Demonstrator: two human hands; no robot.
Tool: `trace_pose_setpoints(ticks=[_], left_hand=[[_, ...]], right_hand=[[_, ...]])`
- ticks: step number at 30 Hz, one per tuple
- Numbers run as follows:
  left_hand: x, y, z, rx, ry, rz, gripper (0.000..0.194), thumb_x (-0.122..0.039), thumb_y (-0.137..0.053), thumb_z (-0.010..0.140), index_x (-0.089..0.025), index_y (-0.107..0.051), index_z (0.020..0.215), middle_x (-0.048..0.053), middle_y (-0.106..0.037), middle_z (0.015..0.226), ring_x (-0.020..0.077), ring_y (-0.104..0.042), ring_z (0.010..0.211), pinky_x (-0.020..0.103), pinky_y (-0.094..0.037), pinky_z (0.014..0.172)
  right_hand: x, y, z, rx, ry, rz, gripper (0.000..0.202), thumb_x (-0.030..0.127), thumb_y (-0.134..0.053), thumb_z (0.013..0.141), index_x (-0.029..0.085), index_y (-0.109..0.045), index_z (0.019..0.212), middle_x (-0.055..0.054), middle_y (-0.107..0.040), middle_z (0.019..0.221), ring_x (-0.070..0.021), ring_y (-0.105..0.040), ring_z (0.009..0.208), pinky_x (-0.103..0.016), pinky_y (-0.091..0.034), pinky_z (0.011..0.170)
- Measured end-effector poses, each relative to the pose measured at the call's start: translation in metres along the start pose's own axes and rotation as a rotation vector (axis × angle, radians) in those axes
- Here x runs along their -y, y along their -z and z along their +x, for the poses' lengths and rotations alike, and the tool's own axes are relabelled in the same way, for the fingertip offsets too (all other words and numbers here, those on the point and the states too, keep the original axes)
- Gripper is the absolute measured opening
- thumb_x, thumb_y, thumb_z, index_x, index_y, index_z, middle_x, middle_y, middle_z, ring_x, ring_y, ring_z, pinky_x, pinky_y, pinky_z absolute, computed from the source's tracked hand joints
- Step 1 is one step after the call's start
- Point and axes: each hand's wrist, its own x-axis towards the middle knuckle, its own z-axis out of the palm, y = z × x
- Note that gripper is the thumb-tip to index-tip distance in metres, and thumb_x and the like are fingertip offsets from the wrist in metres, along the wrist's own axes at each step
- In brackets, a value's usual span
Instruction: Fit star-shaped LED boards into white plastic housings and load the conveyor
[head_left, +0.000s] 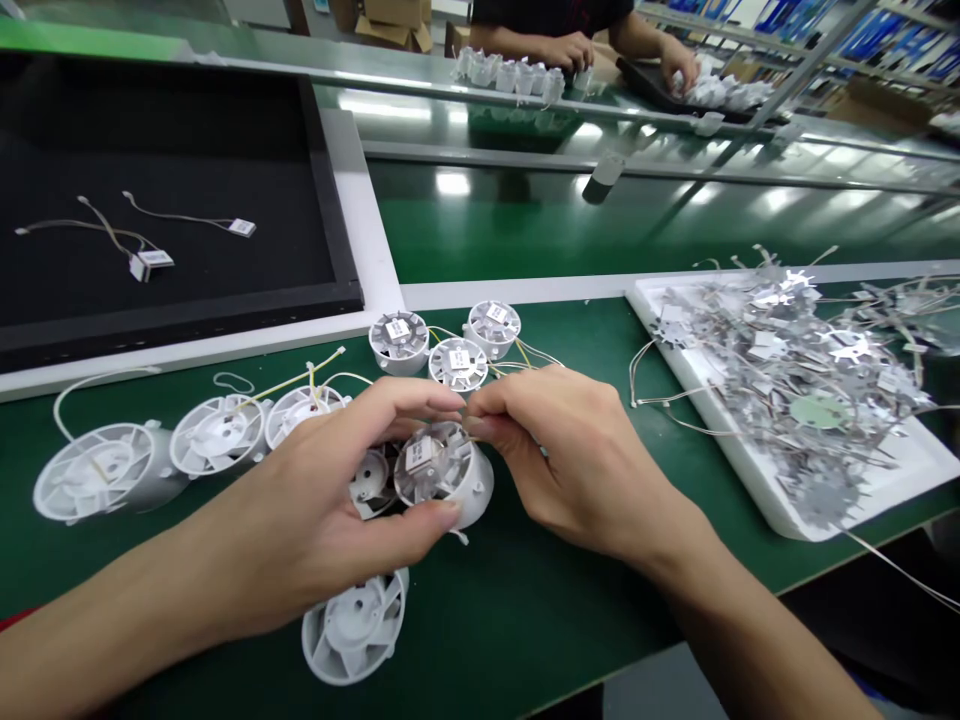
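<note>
A white round fan housing point(471, 490) is gripped by my left hand point(330, 490), thumb at its near side and fingers over the far side. Inside it sits a silvery toothed piece with a white-labelled block point(424, 455). At the housing's upper right rim, my right hand point(570, 450) is closed in a pinch; what lies between its fingertips is hidden. Just beyond my hands stand three housings with labelled tops, among them a front one point(457, 364). Bladed white housings, such as one at the far left point(97, 470) and one below my left hand point(356, 630), lie around.
On the right, a white tray point(731, 470) is heaped with silvery toothed pieces and wires. A black tray point(187, 130) at left holds a few wired labelled blocks point(152, 262). Across the bench, a co-worker's hands point(570, 52) are near a row of small white parts point(517, 78).
</note>
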Motion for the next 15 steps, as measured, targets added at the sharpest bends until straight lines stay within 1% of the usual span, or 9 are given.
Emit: trace_pose_setpoints(ticks=[2,4,7,9,12,15], left_hand=[[-0.002,0.002,-0.001,0.002,0.065,-0.13,0.04,-0.046,-0.068,0.106,-0.039,-0.054,0.142,-0.001,-0.073,0.138,0.0254,-0.078,0.118,0.016,-0.066,0.062],[-0.004,0.005,-0.002,-0.004,0.096,-0.207,0.042,-0.047,-0.071,0.105,-0.04,-0.055,0.143,0.001,-0.071,0.141,0.0256,-0.078,0.117,0.014,-0.066,0.062],[-0.005,0.009,-0.001,-0.01,0.079,-0.279,0.046,-0.042,-0.077,0.102,-0.044,-0.055,0.142,-0.002,-0.071,0.14,0.0225,-0.08,0.111,0.016,-0.069,0.074],[-0.005,0.012,0.0,-0.008,0.054,-0.324,0.046,-0.036,-0.079,0.101,-0.045,-0.056,0.139,-0.005,-0.074,0.134,0.0196,-0.081,0.105,0.018,-0.07,0.081],[-0.005,0.014,0.001,-0.013,0.025,-0.364,0.044,-0.029,-0.08,0.099,-0.043,-0.058,0.134,-0.007,-0.077,0.125,0.0195,-0.082,0.1,0.018,-0.07,0.082],[-0.006,0.014,0.001,-0.023,0.018,-0.364,0.042,-0.029,-0.081,0.099,-0.042,-0.059,0.132,-0.006,-0.077,0.128,0.0195,-0.083,0.098,0.018,-0.07,0.08]], right_hand=[[0.002,-0.003,0.0,-0.039,0.005,0.005,0.022,0.011,-0.05,0.103,0.021,-0.063,0.09,0.002,-0.077,0.08,-0.0135,-0.059,0.063,-0.029,-0.041,0.066],[0.002,-0.004,0.001,-0.1,0.052,0.017,0.021,0.008,-0.051,0.101,0.021,-0.063,0.091,0.001,-0.078,0.083,-0.0135,-0.062,0.066,-0.03,-0.043,0.067],[0.002,-0.004,0.0,-0.177,0.133,0.018,0.025,0.002,-0.05,0.098,0.021,-0.065,0.093,0.0,-0.078,0.084,-0.014,-0.066,0.07,-0.031,-0.046,0.067],[0.002,-0.003,-0.002,-0.202,0.17,0.013,0.025,0.003,-0.051,0.101,0.022,-0.067,0.097,0.0,-0.08,0.088,-0.0144,-0.07,0.074,-0.032,-0.049,0.068],[-0.001,0.001,-0.004,-0.229,0.247,-0.023,0.022,0.007,-0.055,0.102,0.023,-0.069,0.106,-0.001,-0.084,0.098,-0.016,-0.075,0.08,-0.034,-0.051,0.067],[-0.004,0.006,-0.004,-0.241,0.325,-0.121,0.022,0.01,-0.053,0.105,0.024,-0.069,0.108,-0.002,-0.085,0.1,-0.0178,-0.075,0.079,-0.036,-0.051,0.064]])
